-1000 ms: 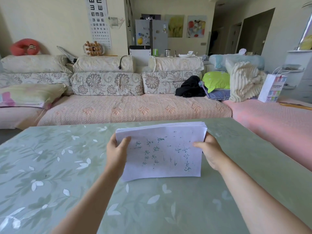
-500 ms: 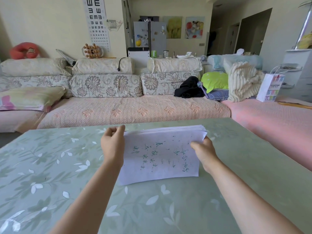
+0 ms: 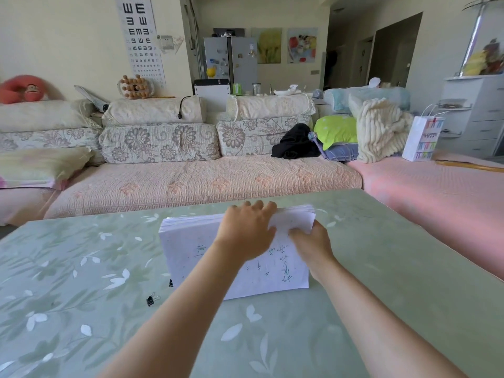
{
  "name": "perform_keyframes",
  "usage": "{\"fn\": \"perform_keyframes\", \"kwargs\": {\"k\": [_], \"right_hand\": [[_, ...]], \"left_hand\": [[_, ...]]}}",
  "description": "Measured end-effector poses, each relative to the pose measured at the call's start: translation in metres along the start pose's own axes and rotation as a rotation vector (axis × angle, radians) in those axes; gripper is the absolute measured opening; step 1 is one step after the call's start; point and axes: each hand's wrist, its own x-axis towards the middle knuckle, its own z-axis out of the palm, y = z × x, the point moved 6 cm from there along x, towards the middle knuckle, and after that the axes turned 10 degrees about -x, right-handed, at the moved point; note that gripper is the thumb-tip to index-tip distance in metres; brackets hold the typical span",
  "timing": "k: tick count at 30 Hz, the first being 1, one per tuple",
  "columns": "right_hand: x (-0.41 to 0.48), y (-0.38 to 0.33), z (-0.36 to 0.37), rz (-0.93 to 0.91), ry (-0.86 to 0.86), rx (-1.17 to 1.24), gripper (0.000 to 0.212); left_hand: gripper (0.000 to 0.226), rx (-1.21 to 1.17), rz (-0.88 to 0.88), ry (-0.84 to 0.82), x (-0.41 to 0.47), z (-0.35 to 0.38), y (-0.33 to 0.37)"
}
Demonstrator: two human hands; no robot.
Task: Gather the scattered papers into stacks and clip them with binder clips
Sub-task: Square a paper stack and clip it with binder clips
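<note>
A floral sofa (image 3: 163, 148) stands beneath an eye chart (image 3: 140, 36).

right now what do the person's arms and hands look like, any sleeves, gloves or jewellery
The left forearm and right forearm are bare up to the frame's edge; no sleeve shows. The left hand and right hand wear no gloves, and I see no watch, bracelet or ring, though the left hand is a little blurred.
</note>
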Motion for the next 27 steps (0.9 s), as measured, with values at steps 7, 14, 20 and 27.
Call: {"fn": "perform_keyframes", "kwargs": {"k": [7,14,20,27], "right_hand": [[0.006,0.006,0.002,0.026,0.019,0.008,0.012],[0.004,-0.001,0.004,0.029,0.186,-0.031,0.026],[-0.061,-0.112,0.047,-1.054,0.443,-0.652,0.069],[-0.075,-0.128,0.142,-1.016,-0.236,-1.198,0.025]], "left_hand": [[0.039,0.017,-0.157,-0.019,-0.051,-0.025,-0.087],[0.023,-0.194,-0.287,0.011,-0.087,-0.038,-0.132],[0.023,-0.159,-0.193,0.049,-0.089,-0.038,-0.127],[0.027,-0.199,-0.126,0.104,-0.097,-0.036,-0.131]]}}
